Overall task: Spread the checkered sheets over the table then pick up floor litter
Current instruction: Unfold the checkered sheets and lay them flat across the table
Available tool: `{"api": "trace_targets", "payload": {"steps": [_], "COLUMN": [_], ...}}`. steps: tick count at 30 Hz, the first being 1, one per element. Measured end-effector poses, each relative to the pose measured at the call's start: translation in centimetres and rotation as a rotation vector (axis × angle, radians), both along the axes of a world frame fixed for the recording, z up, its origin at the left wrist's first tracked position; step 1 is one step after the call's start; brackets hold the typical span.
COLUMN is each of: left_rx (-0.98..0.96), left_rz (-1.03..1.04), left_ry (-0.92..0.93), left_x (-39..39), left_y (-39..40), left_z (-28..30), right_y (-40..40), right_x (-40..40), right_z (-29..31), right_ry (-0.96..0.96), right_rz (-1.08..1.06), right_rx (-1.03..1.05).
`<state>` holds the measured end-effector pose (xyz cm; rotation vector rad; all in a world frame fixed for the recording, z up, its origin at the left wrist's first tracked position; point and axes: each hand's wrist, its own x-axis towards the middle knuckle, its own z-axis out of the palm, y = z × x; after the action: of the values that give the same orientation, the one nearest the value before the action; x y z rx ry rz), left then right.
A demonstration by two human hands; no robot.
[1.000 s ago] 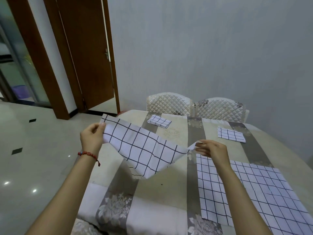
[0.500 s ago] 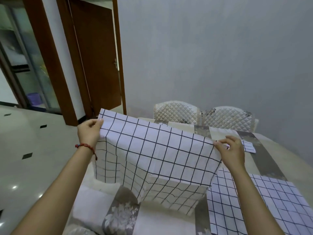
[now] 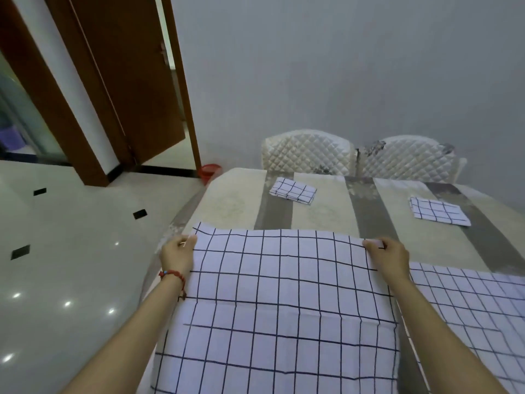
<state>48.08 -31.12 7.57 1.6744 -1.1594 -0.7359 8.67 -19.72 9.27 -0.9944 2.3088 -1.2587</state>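
Observation:
A white checkered sheet with dark grid lines lies unfolded and flat on the near left part of the table. My left hand pinches its far left corner and my right hand pinches its far right corner. A second sheet is spread out at the near right, beside the first. Two folded checkered sheets rest farther back, one at the far left and one at the far right.
Two quilted white chairs stand behind the table against the grey wall. A red bin sits on the floor by the open brown door. Glossy tiled floor stretches to the left.
The sheet went from half-folded, to held up and open in the air, to laid flat on the table. Both hands lowered and moved forward with its corners.

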Motion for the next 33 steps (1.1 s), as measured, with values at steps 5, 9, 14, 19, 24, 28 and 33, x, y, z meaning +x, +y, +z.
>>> {"api": "trace_targets", "payload": {"steps": [5,9,14,19,24,28,33], "left_rx": [0.107,0.154,0.178,0.205,0.290,0.273,0.207], "left_rz": [-0.044,-0.104,-0.085,-0.054,-0.108,-0.119,-0.129], "left_ry": [0.012,0.011,0.037,0.056,0.034,-0.012,-0.058], "left_x": [0.1,-0.7,-1.5,-1.6,-1.0,-1.1,-2.8], "left_y": [-3.0,-4.7,-6.0,-5.9,-5.9,-5.9,-7.8], "left_z": [-7.0,-10.6,-12.4,-12.9,-12.3,-12.1,-11.6], "right_y": [-1.6,-2.2,-3.0,-0.4,1.8,0.9,-1.2], "right_x": [0.2,-0.4,0.3,1.2,2.2,2.2,0.8], "right_z": [-6.5,-9.6,-9.5,-9.1,-9.1,-9.3,-9.9], "right_ry": [-0.031,-0.032,-0.085,-0.197,-0.286,-0.250,-0.142], "right_rz": [-0.039,-0.054,-0.138,-0.137,-0.190,-0.228,-0.246], "right_rx": [0.100,0.184,0.177,0.234,0.318,0.304,0.276]}}
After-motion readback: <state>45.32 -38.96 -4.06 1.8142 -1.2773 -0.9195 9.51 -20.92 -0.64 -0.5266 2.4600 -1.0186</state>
